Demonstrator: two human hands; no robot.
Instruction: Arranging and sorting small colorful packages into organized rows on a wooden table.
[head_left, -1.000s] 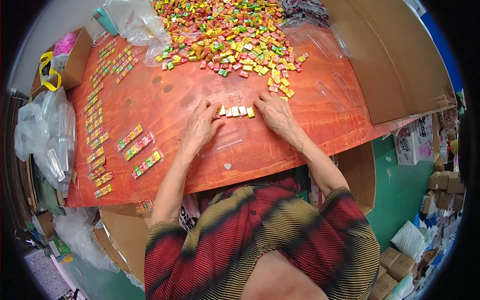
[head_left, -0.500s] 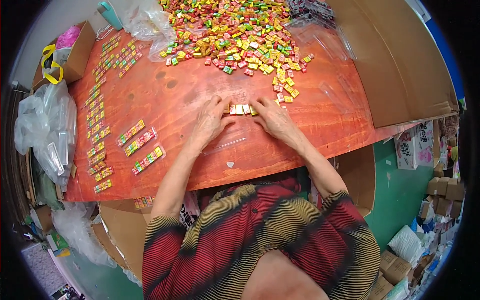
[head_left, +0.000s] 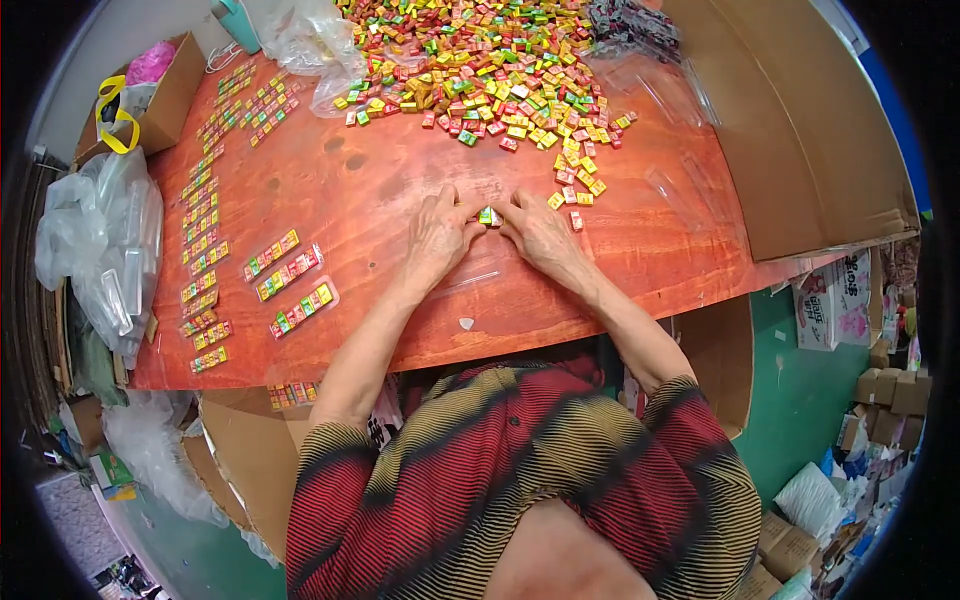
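Observation:
Near the middle of the table, both hands meet over a few small coloured boxes (head_left: 488,216), one with a green side and a white one beside it. My left hand (head_left: 437,240) closes on them from the left, thumb and fingertips bent inward. From the right, my right hand (head_left: 543,240) pinches the other end. The fingers cover most of these boxes, so how many they hold is hidden. A single red box (head_left: 576,220) lies just right of my right hand. Closer to me, a clear plastic tray (head_left: 470,284) shows faintly on the wood.
A big heap of small boxes (head_left: 480,80) covers the far side. Filled clear trays (head_left: 290,274) and rows of boxes (head_left: 200,225) lie at left. A large cardboard box (head_left: 800,140) borders the right, with empty clear trays (head_left: 680,195) beside it. Plastic bags (head_left: 100,240) hang at far left.
My hands have drawn closer together. The row of several boxes seen between them is now mostly covered by fingers, and a green side shows. The view has shifted slightly.

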